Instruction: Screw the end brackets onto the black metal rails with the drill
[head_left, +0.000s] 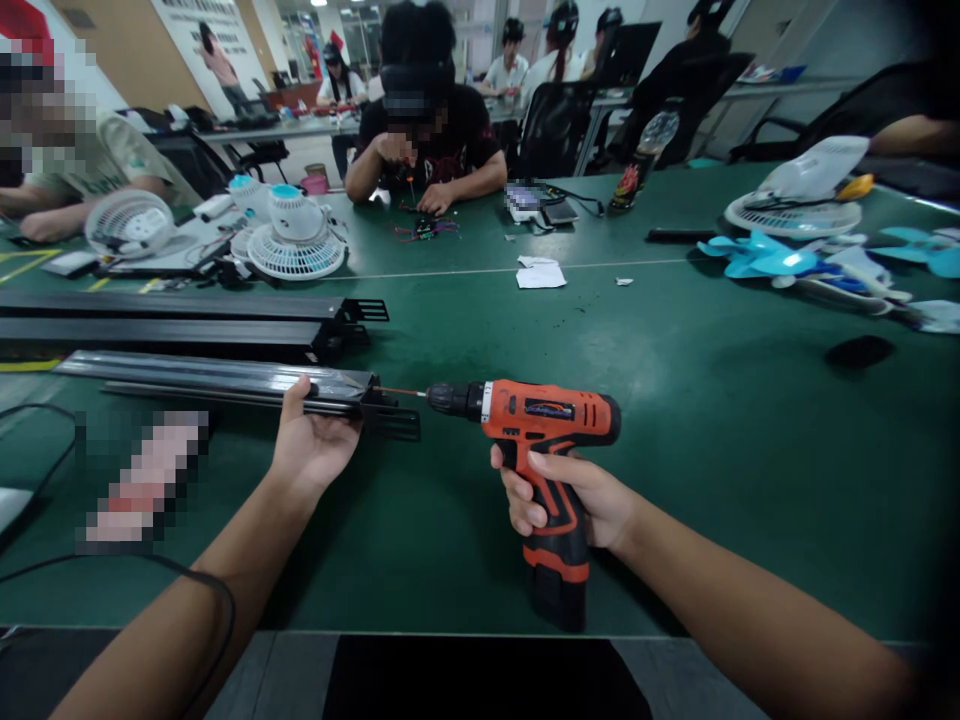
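Observation:
My right hand [562, 490] is wrapped round the grip of an orange and black cordless drill [551, 412], its index finger by the trigger. The drill points left. A long thin bit [401, 392] runs from its chuck to the end of a long black metal rail [225, 380]; whether the tip touches a screw there is hidden. My left hand [319, 440] grips that rail near its right end, thumb on top and fingers underneath. Slotted black end tabs [397, 422] stick out past the rail's end.
More black rails [165, 332] lie behind. White fan parts [296, 240] stand at the back left, blue fan blades [765, 257] at the right. Paper scraps [541, 273] lie mid-table. A co-worker [431, 130] works opposite. A black cable [202, 578] crosses by my left forearm.

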